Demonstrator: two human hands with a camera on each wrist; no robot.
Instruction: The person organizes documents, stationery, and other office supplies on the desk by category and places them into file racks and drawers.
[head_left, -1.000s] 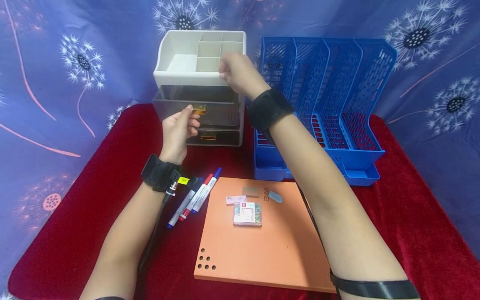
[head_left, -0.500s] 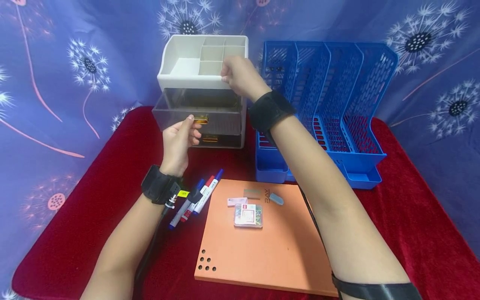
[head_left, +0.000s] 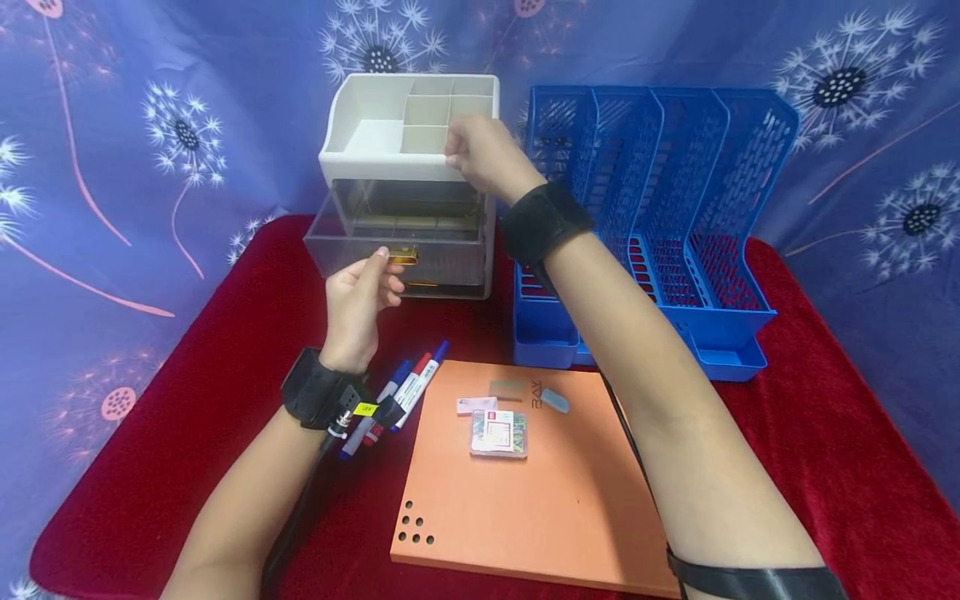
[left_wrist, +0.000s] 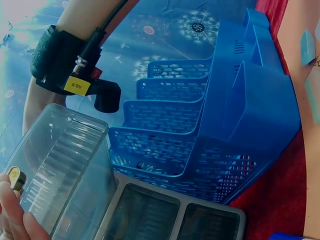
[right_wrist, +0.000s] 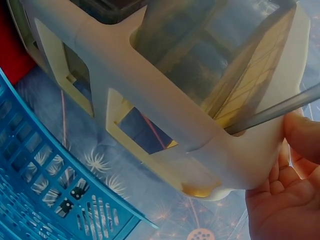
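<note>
A white desktop organizer (head_left: 390, 167) with open compartments on top stands at the back. Its upper smoky transparent drawer (head_left: 450, 260) is pulled out towards me. My left hand (head_left: 358, 292) pinches the gold handle (head_left: 406, 257) on that drawer's front, and the left wrist view shows fingers (left_wrist: 17, 220) at the same knob. My right hand (head_left: 487, 154) grips the organizer's front upper edge near its right corner. In the right wrist view, thumb and fingers (right_wrist: 285, 195) hold the white casing (right_wrist: 250, 162). Below the pulled-out drawer, the lower drawer is mostly hidden.
Right of the organizer stands a blue mesh file holder (head_left: 720, 325). On the red cloth, an orange board (head_left: 510, 508) bears a small clear box (head_left: 499, 435), a pink eraser-like block (head_left: 476, 405) and a grey-blue oval piece (head_left: 555, 401). Several markers (head_left: 420, 392) lie left of it.
My left hand has drawn the upper drawer further out towards me, and dividers inside it now show. The right hand keeps its grip on the organizer. The head view has shifted slightly.
</note>
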